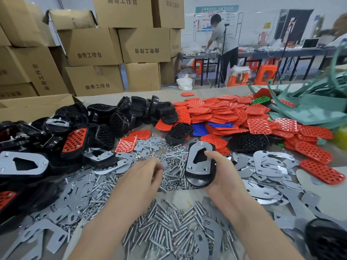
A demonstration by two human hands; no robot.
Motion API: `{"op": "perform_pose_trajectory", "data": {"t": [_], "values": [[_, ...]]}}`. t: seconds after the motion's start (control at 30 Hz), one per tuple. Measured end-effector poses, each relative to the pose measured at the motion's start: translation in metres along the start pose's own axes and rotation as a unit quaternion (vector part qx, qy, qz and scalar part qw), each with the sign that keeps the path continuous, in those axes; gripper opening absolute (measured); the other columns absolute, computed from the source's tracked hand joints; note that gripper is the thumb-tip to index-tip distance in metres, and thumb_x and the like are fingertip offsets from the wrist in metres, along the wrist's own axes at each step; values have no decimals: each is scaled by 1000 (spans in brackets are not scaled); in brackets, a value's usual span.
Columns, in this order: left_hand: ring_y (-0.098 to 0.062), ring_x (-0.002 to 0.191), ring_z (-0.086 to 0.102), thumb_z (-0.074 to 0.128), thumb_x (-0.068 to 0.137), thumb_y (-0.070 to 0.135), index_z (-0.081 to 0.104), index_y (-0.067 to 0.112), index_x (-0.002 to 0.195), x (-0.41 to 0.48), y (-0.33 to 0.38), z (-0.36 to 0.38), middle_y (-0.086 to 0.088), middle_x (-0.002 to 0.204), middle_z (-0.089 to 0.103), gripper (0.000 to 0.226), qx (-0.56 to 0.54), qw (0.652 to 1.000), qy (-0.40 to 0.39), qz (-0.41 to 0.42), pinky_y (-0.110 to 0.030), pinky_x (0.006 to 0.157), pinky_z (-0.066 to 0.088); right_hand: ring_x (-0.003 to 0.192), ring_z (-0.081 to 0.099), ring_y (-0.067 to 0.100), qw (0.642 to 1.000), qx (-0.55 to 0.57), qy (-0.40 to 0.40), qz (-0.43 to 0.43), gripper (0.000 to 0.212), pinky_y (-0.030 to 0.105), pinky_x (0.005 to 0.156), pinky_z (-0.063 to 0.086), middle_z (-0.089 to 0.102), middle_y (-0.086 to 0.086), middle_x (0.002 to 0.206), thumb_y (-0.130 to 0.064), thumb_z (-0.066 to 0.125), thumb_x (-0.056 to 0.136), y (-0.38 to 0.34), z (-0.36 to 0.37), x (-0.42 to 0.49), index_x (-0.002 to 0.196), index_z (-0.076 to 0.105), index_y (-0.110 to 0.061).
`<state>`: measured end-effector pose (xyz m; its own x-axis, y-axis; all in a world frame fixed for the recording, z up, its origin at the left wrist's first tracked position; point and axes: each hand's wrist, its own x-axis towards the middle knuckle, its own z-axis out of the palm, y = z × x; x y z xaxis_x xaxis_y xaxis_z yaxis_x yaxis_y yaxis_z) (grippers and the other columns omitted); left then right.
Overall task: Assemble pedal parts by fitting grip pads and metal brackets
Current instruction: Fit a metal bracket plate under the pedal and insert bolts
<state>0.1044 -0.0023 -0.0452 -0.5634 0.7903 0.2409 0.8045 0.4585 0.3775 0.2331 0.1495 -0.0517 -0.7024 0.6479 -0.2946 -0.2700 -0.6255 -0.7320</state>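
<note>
While I watch through the head camera, my right hand (pixel 218 172) grips the black oval plastic pedal body (pixel 199 180) just above the table's middle, over the heap of small silver nuts (pixel 170 158). Its long axis runs away from me and leans a little to the right at the far end; the broad rounded end sits nearest me in the palm, and the underside faces up. A flat silver metal bracket (pixel 197 169) with a dark angular cut-out lies on that underside, with a screw head at each near corner and one at the far tip. The thumb hooks over the bracket's right edge into the cut-out and the fingers wrap beneath the shell. My left hand (pixel 148 173) hovers beside it over the nuts with fingers curled inward; the tips are hidden, so I cannot tell whether they pinch anything. Silver bolts (pixel 169 235) lie piled nearest me, loose grey brackets (pixel 270 166) spread to the right, red perforated grip pads (pixel 225 111) are heaped beyond, and bare black pedal shells (pixel 131 113) lie at the far left
</note>
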Motion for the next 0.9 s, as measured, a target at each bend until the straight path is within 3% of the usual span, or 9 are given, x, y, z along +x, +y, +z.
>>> {"op": "perform_pose_trajectory", "data": {"t": [0.13,0.2,0.27,0.43,0.53,0.67,0.8,0.9], "values": [[-5,119,44,45,105,41,53,39,138,9,6,1,17,126,47,34,86,987,-132,24,-29,107,40,81,73,27,1000,-8,6,-1,27,42,80,57,77,12,99,-17,57,98,0,2,0,118,71,-6],[-11,126,44,47,105,42,51,36,142,20,12,-3,12,137,46,38,108,978,-177,19,-36,108,42,85,72,29,1000,-7,8,-3,29,44,84,56,77,13,101,-17,57,99,0,2,-1,122,70,-5],[-15,122,49,51,104,39,53,31,138,26,18,-7,7,133,50,35,140,970,-197,21,-41,101,48,89,71,29,1000,-9,8,-3,30,45,87,56,76,14,104,-17,56,99,-1,2,-2,123,70,-5],[-20,98,50,56,101,11,56,18,121,21,19,0,0,100,52,21,256,950,-168,57,-38,82,51,84,71,28,1000,-5,15,3,26,41,78,56,76,13,101,-16,56,100,-2,4,-4,119,70,-6],[-20,91,56,56,100,9,56,15,112,24,16,1,0,97,58,14,246,956,-149,49,-38,77,53,86,71,29,1000,2,21,3,28,42,79,57,76,14,101,-15,56,100,-2,5,-4,122,70,-4],[-15,92,62,52,104,25,59,19,108,24,7,5,3,103,64,10,171,979,-107,19,-37,84,57,81,72,26,1000,15,15,4,32,39,74,57,76,12,100,-15,55,100,-2,6,-5,126,69,-3],[-4,88,56,47,104,40,56,30,105,17,-1,13,17,95,55,13,89,996,-12,9,-25,76,51,83,69,29,1000,17,7,4,39,38,67,60,72,16,103,-9,53,97,-3,6,-6,133,62,5],[-3,93,51,48,103,40,53,34,103,14,-2,20,23,93,49,7,54,998,16,22,-21,78,39,93,62,31,1000,18,-3,7,42,41,79,57,66,18,106,-2,49,93,-1,7,-6,132,60,9]]}}
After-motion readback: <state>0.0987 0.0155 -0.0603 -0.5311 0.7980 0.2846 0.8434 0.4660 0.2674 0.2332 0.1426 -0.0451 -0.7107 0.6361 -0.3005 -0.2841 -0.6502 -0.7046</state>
